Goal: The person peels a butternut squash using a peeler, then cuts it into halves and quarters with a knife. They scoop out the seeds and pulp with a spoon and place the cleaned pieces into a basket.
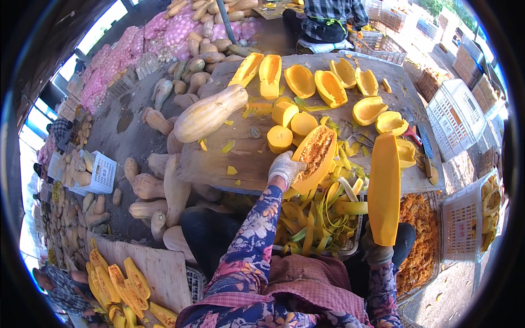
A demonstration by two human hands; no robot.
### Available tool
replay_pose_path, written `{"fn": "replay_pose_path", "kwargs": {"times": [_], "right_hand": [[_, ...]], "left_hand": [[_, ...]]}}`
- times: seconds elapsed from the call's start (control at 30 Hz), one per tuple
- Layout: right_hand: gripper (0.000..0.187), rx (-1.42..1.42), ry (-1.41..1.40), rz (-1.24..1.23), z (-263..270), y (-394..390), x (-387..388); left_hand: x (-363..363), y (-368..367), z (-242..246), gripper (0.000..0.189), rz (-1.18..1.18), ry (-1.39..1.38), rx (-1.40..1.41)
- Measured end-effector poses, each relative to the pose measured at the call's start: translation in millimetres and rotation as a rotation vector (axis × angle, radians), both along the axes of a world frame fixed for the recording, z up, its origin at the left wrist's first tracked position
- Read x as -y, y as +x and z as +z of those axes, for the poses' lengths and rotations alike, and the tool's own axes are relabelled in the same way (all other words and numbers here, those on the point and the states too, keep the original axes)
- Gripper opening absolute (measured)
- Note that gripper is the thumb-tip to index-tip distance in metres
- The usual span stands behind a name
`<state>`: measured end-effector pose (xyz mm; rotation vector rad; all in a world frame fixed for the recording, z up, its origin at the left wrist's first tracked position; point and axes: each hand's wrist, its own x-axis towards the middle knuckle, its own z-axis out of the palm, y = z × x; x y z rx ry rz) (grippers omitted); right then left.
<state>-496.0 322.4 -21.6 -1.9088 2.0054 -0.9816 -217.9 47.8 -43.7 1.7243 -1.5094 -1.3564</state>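
My left hand (286, 167), in a pale knit work glove, grips the near left edge of a halved, peeled pumpkin (315, 158) with seeds and fibre inside. Its cut face is up, over the near edge of a wooden board (242, 164). My right hand (375, 250), in a darker glove, holds the lower end of a long peeled pumpkin piece (384, 192) upright, its smooth orange side showing. Peeled round chunks (280, 139) lie beyond my left hand. A whole unpeeled pumpkin (211, 112) rests at the board's left. Hollowed pumpkin pieces (330, 88) stand along the far side.
Peelings (307, 217) fill a crate below the board; pumpkin pulp (416, 242) fills another at right. A knife (426, 151) and a red-handled tool (412, 135) lie at the board's right. Whole pumpkins (149, 186) cover the ground at left. A person (330, 18) sits beyond the board.
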Motion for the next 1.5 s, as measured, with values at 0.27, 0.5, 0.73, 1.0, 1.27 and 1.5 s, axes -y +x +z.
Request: {"fn": "replay_pose_path", "kwargs": {"times": [0.27, 0.5, 0.73, 1.0, 1.27, 1.5], "right_hand": [[0.028, -0.082, 0.004, 0.155, -19.5, 5.6, 23.9], [0.043, 1.738, 0.345, 0.118, -45.9, -5.9, 24.9], [0.054, 1.531, 0.328, -0.001, -0.7, 29.5, 34.0], [0.046, 1.731, 0.264, -0.117, -4.3, 19.9, 35.0], [0.050, 1.719, 0.188, -0.187, -17.1, 1.0, 24.0], [0.037, 1.827, 0.102, -0.238, -1.8, -7.6, 17.4]], "left_hand": [[-36.8, -11.5, 26.3, 0.053, 0.067, -0.140, 0.057], [-22.8, -0.8, 6.7, 0.024, 0.100, 0.168, -0.593], [-61.7, 19.5, 14.5, 0.042, 0.106, 0.359, -0.752], [-96.0, 110.9, 19.1, 0.047, 0.551, 0.194, -0.858], [-21.7, 173.5, -17.3, 0.058, 0.673, -0.380, -0.276], [-66.2, 6.1, 4.9, 0.083, -0.116, -0.914, 0.141]]}}
